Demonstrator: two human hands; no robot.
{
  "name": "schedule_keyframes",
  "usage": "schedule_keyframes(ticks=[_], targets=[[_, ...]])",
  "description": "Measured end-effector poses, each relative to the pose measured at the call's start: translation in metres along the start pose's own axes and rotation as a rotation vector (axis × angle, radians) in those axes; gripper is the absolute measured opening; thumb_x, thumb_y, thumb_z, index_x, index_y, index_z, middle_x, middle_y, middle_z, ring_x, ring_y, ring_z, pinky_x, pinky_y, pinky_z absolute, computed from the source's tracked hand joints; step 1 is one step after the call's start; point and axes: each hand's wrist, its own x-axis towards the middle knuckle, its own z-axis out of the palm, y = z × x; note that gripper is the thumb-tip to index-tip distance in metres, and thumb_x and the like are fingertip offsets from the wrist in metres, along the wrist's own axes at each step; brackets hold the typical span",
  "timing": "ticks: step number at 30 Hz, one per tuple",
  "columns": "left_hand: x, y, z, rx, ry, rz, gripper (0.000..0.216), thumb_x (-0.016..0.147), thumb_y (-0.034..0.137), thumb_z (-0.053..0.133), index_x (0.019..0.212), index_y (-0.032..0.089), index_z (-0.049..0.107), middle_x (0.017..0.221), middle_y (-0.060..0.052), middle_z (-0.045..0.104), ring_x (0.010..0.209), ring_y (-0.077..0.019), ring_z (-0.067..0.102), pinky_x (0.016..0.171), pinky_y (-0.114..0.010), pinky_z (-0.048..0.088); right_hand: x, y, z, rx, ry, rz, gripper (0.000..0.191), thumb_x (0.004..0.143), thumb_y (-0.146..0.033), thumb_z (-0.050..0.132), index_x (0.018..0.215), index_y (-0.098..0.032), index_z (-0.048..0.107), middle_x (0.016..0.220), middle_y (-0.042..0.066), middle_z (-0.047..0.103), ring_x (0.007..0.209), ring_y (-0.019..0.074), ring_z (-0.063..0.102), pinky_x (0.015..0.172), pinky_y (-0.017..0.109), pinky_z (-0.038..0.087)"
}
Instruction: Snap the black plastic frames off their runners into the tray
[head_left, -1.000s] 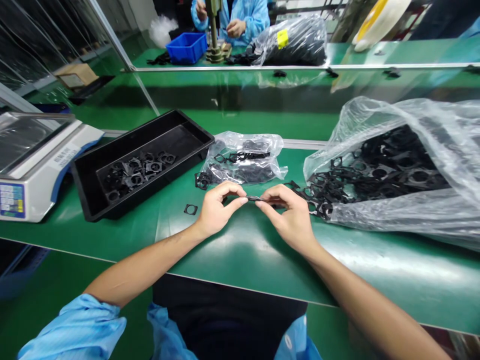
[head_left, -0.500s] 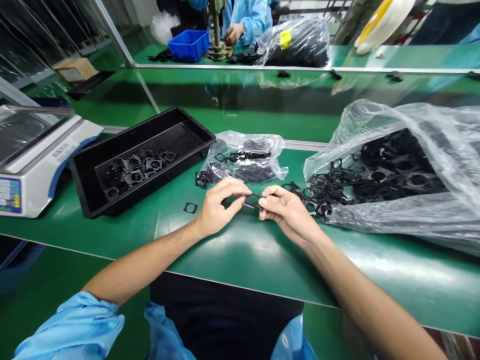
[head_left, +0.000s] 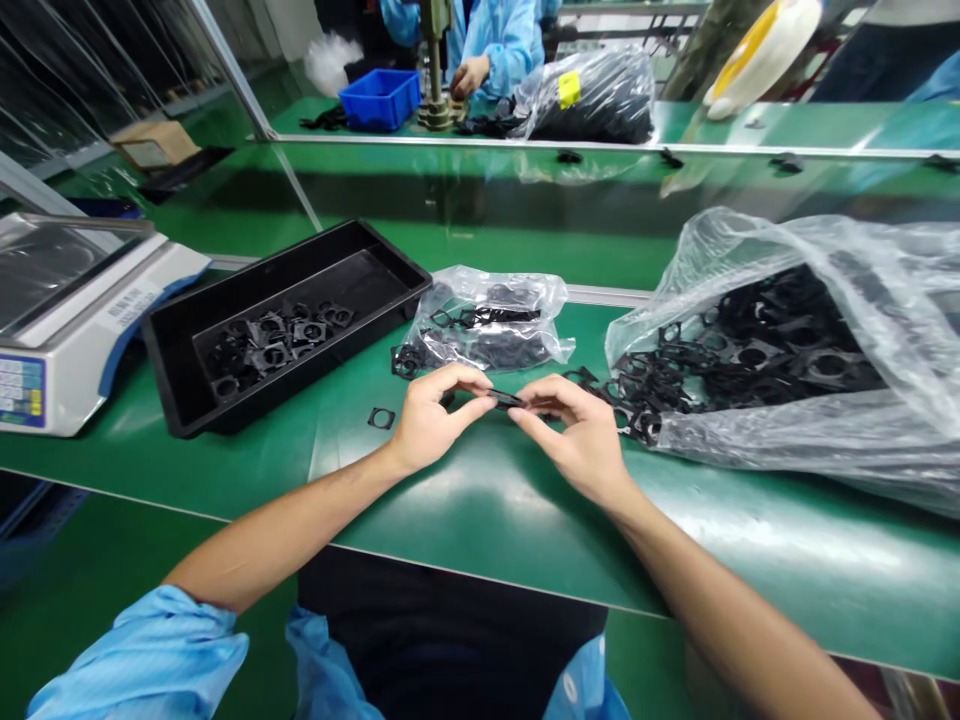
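My left hand [head_left: 435, 420] and my right hand [head_left: 577, 435] pinch a thin black square gasket [head_left: 506, 399] between their fingertips, seen nearly edge-on. Just left of my left hand, a matching loose gasket [head_left: 381, 418] lies flat on the green bench mat [head_left: 480, 500]. Beyond my right hand, a heap of black gaskets [head_left: 637, 400] spills from a large clear plastic bag [head_left: 780, 250]. A smaller clear bag of gaskets [head_left: 487, 325] sits ahead of my hands. To the left, a black plastic tray [head_left: 390, 262] holds several gaskets in its inner recess.
A white digital scale [head_left: 75, 330] stands at the far left. A metal rail [head_left: 607, 292] and glass panel back the bench. At the far bench, a co-worker in a blue coat [head_left: 495, 45] works near a blue crate [head_left: 379, 100] and a black-filled bag [head_left: 592, 100].
The gasket, face-on between my fingers half a second ago, has turned edge-on again. My fingers have closed in around it, and my right hand has rotated slightly.
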Motion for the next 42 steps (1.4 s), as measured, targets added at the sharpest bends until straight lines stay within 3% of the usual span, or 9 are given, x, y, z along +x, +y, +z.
schedule_keyframes(ticks=[7, 11, 14, 19, 26, 37, 42], targets=[[0.001, 0.001, -0.003, -0.020, -0.101, 0.004, 0.015, 0.087, 0.030, 0.073, 0.079, 0.018, 0.067, 0.076, -0.001, 0.067, 0.073, -0.0131, 0.061, 0.072, -0.027, 0.049, 0.001, 0.003, -0.002, -0.055, -0.011, -0.076, 0.014, 0.088, -0.030, 0.069, 0.080, -0.021, 0.063, 0.083, 0.003, 0.064, 0.075, 0.0171, 0.060, 0.064, 0.029, 0.050], [0.001, 0.001, -0.003, -0.041, -0.125, -0.038, 0.015, 0.086, 0.029, 0.073, 0.079, 0.018, 0.067, 0.076, -0.001, 0.066, 0.073, -0.0133, 0.061, 0.073, -0.028, 0.049, 0.000, 0.000, -0.003, -0.104, -0.048, -0.135, 0.012, 0.090, -0.027, 0.067, 0.080, -0.021, 0.062, 0.083, 0.004, 0.064, 0.078, 0.0181, 0.059, 0.066, 0.030, 0.050], [0.001, -0.002, 0.000, -0.171, -0.109, -0.172, 0.020, 0.081, 0.034, 0.077, 0.080, 0.017, 0.066, 0.076, 0.000, 0.066, 0.072, -0.0123, 0.062, 0.072, -0.026, 0.051, 0.000, -0.003, -0.002, -0.058, -0.030, -0.003, 0.018, 0.088, -0.036, 0.069, 0.080, -0.022, 0.061, 0.082, 0.004, 0.063, 0.075, 0.0180, 0.059, 0.067, 0.031, 0.051], [0.003, -0.005, 0.002, -0.319, -0.120, -0.362, 0.033, 0.071, 0.042, 0.085, 0.081, 0.016, 0.068, 0.076, 0.000, 0.067, 0.071, -0.0120, 0.065, 0.069, -0.024, 0.054, 0.004, -0.002, 0.001, 0.127, -0.042, 0.243, 0.038, 0.072, -0.055, 0.081, 0.078, -0.022, 0.063, 0.074, 0.001, 0.062, 0.067, 0.0169, 0.059, 0.064, 0.031, 0.051], [0.005, -0.006, 0.000, -0.431, -0.153, -0.540, 0.034, 0.064, 0.040, 0.090, 0.080, 0.014, 0.074, 0.079, -0.003, 0.074, 0.074, -0.0154, 0.069, 0.078, -0.032, 0.057, 0.007, -0.002, 0.001, 0.331, -0.076, 0.397, 0.047, 0.061, -0.056, 0.089, 0.070, -0.020, 0.061, 0.064, -0.001, 0.064, 0.059, 0.0139, 0.062, 0.058, 0.027, 0.051], [0.006, -0.002, -0.002, -0.714, -0.249, -0.753, 0.037, 0.056, 0.035, 0.096, 0.079, 0.014, 0.077, 0.080, -0.005, 0.077, 0.074, -0.0170, 0.073, 0.081, -0.035, 0.062, 0.006, -0.008, 0.000, 0.392, -0.057, 0.435, 0.049, 0.060, -0.055, 0.089, 0.067, -0.020, 0.056, 0.061, -0.002, 0.063, 0.054, 0.0135, 0.062, 0.058, 0.028, 0.054], [0.004, 0.000, 0.002, -0.778, -0.143, -0.839, 0.039, 0.053, 0.034, 0.097, 0.078, 0.014, 0.076, 0.080, -0.004, 0.077, 0.070, -0.0144, 0.074, 0.074, -0.029, 0.064, 0.004, -0.004, 0.003, 0.327, -0.003, 0.360, 0.049, 0.061, -0.058, 0.088, 0.066, -0.021, 0.057, 0.061, -0.002, 0.060, 0.057, 0.0144, 0.061, 0.059, 0.030, 0.055]])
